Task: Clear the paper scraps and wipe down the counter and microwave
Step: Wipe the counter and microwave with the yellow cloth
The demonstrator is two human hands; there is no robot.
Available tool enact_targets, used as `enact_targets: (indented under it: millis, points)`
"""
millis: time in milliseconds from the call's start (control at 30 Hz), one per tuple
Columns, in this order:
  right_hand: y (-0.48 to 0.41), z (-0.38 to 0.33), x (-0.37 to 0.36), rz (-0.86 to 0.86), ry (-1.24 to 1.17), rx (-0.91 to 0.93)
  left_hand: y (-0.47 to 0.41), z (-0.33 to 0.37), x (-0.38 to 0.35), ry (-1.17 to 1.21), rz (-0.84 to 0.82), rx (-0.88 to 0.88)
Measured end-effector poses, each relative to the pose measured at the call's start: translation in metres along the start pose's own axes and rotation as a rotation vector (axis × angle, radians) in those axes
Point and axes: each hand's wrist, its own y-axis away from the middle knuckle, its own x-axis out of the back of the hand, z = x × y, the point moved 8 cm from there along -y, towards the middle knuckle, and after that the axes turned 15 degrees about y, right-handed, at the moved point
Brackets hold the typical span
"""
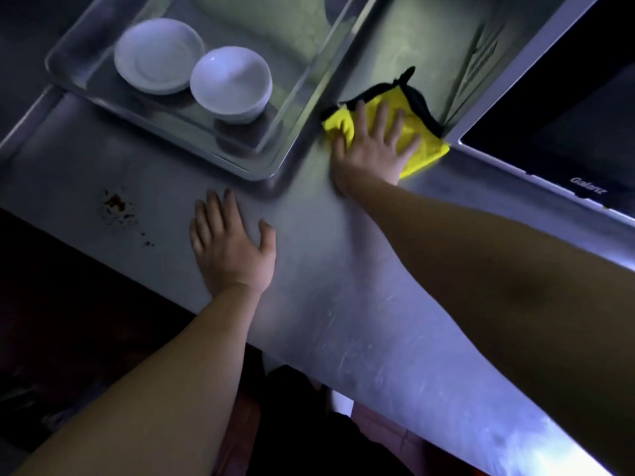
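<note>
Left hand (233,243) lies flat on the steel counter (343,304), fingers straight, probably bracing the reach. A brown stain (117,207) sits unwiped beside it. Farther on, the right hand (372,146), arm extended, presses the yellow cloth (429,153) flat with splayed fingers against the counter at the microwave (567,132) corner.

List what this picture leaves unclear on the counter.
Head view: microwave cut off by the top and right edges.
Head view: yellow cloth largely covered by the right hand.
Head view: brown stain left of the left hand, too blurred to identify.
</note>
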Motion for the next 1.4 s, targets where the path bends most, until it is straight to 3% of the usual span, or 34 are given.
enact_targets:
  millis: [267, 400, 600, 800, 900, 1200, 1400]
  points:
    - [-0.054, -0.037, 0.011, -0.028, 0.059, -0.050, 0.000, 0.000, 0.000, -0.010, 0.017, -0.018]
    - [-0.030, -0.030, 0.012, -0.019, 0.027, 0.096, 0.000, -0.002, 0.001, 0.009, 0.018, -0.014]
    - [0.086, 0.010, -0.004, 0.009, 0.047, 0.383, -0.001, 0.000, 0.001, 0.024, 0.000, -0.008]
    - [0.235, 0.069, -0.026, 0.056, 0.070, 0.427, 0.002, 0.004, 0.005, 0.042, -0.026, 0.014]
    - [0.266, 0.076, -0.030, 0.042, 0.097, 0.420, 0.002, 0.004, 0.005, 0.032, -0.030, 0.021]
    - [0.180, 0.049, -0.022, -0.145, 0.220, 0.490, 0.001, 0.001, 0.001, 0.028, -0.024, 0.002]
    - [0.178, 0.031, -0.016, -0.066, 0.233, 0.395, 0.002, 0.000, -0.003, 0.058, -0.104, 0.012]
